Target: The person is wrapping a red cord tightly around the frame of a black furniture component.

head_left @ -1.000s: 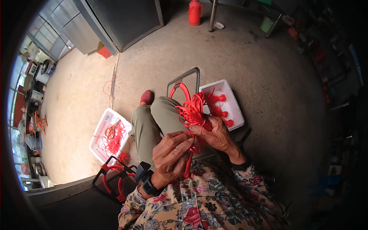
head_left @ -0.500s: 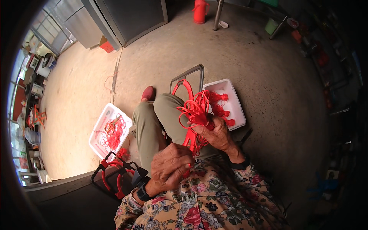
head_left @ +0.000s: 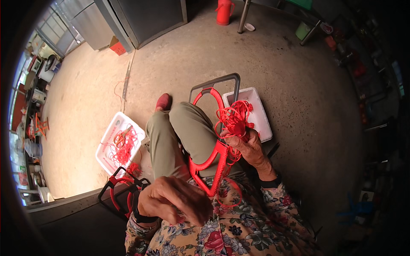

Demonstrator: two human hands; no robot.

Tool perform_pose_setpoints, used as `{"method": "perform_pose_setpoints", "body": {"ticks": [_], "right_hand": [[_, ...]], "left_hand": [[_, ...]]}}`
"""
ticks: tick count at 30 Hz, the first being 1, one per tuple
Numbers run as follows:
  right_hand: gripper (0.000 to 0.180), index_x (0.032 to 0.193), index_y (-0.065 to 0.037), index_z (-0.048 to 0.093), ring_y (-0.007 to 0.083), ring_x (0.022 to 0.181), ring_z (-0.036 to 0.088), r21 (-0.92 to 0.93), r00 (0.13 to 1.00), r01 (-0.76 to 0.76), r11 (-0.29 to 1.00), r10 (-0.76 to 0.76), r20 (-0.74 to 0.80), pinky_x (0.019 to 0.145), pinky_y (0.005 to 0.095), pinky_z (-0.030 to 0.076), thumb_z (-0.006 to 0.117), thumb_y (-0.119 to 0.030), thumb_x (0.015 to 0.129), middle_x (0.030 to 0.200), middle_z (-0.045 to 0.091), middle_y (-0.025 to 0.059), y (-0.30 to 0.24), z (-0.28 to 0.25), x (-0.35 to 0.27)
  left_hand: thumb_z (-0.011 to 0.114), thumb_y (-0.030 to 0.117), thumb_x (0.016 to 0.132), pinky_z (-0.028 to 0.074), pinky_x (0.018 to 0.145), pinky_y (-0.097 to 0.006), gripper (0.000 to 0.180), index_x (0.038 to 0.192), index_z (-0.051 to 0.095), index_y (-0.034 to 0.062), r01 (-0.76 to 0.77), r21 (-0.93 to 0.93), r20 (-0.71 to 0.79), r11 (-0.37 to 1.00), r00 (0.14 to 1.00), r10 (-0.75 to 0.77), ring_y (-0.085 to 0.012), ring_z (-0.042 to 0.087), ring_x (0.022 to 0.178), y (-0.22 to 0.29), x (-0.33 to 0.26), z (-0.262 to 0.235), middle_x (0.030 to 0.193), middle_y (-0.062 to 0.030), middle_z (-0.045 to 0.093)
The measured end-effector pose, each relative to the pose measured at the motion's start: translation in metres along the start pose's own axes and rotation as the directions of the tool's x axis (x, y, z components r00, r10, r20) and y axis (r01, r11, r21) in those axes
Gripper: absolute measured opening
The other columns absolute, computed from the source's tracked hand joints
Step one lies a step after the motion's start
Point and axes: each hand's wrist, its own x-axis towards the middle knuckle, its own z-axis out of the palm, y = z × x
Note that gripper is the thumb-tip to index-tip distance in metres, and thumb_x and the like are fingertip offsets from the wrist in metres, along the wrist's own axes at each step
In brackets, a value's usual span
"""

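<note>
My right hand [head_left: 251, 150] is closed around a looped bundle of red cord [head_left: 235, 118], its loops spilling above the fingers. Across my lap lies a dark metal frame [head_left: 235, 85] whose ring and V-shaped part are wrapped in red cord [head_left: 218, 164]. My left hand [head_left: 176, 199] is low in front of my shirt, left of the V's tip, with curled fingers somewhat blurred. A loose loop of red cord [head_left: 240, 197] hangs between the wrapped tip and that hand; the fingertips' hold on it is partly hidden.
A white tray [head_left: 103, 150] with tangled red cord and scissors [head_left: 124, 135] is at the left. Behind my right hand is a white box [head_left: 264, 128] with red bundles. Another red-wrapped frame [head_left: 112, 194] lies by my left arm. A red thermos [head_left: 223, 13] stands far off.
My left hand has swung down and left, away from the cord bundle, uncovering the wrapped V. My right hand has shifted slightly right with its bundle. A loose cord loop now shows.
</note>
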Motion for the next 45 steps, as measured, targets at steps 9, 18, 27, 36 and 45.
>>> {"method": "perform_pose_setpoints", "body": {"ticks": [9,18,27,36,45], "right_hand": [[0.025,0.1,-0.003,0.066,0.008,0.075,0.056,0.053,1.0,0.002,0.999,-0.001,-0.023,0.067,0.0245,0.046,0.066,-0.02,0.082,0.088,0.066,0.0022,-0.003,0.006,0.005],[0.026,0.091,0.001,0.062,0.0148,0.062,0.057,-0.026,0.952,0.207,0.978,-0.208,-0.227,0.058,0.0285,0.047,0.056,-0.024,0.089,0.076,0.062,0.0076,-0.068,-0.053,-0.033],[0.024,0.074,-0.01,0.038,0.0094,0.068,0.036,0.566,0.769,0.635,0.525,-0.362,-0.527,0.055,0.0237,0.033,0.053,-0.017,0.092,0.072,0.036,-0.0016,-0.139,-0.211,-0.092],[0.031,0.06,-0.011,0.038,0.0072,0.041,0.024,0.599,0.646,0.692,0.404,0.024,-0.763,0.042,0.0229,0.019,0.049,-0.007,0.089,0.047,0.025,-0.003,-0.092,-0.372,-0.11],[0.016,0.073,-0.005,0.043,0.0069,0.04,0.023,0.569,0.769,0.627,0.533,-0.309,-0.559,0.04,0.0231,0.017,0.047,-0.006,0.088,0.047,0.023,-0.0031,-0.146,-0.399,-0.096]], "left_hand": [[0.062,0.005,0.079,0.042,0.092,-0.032,0.044,0.121,0.053,0.0015,0.378,0.62,-0.582,0.687,0.809,0.08,-0.0221,0.051,0.108,-0.069,0.023,-0.024,0.113,-0.012,0.057],[0.072,0.009,0.079,0.043,0.081,-0.022,0.065,0.137,0.042,0.0097,0.29,0.052,-0.745,0.955,0.648,-0.156,-0.0076,0.052,0.091,-0.087,0.026,-0.013,0.105,-0.0031,0.055],[0.06,-0.004,0.079,0.041,0.071,-0.018,0.056,0.133,0.048,0.0038,0.278,0.071,-0.795,0.958,0.596,-0.114,-0.0038,0.052,0.08,-0.086,0.019,-0.009,0.094,0.0017,0.051],[0.055,-0.002,0.075,0.038,0.095,-0.03,0.051,0.125,0.058,0.0096,0.372,0.517,-0.757,0.771,0.618,0.21,-0.0197,0.045,0.116,-0.074,0.01,-0.01,0.134,-0.0123,0.04],[0.062,0.002,0.073,0.044,0.091,-0.041,0.012,0.085,0.064,0.0027,0.463,0.82,-0.567,0.336,0.738,0.366,-0.0363,0.045,0.12,-0.079,0.017,-0.007,0.139,-0.0195,0.036]]}}
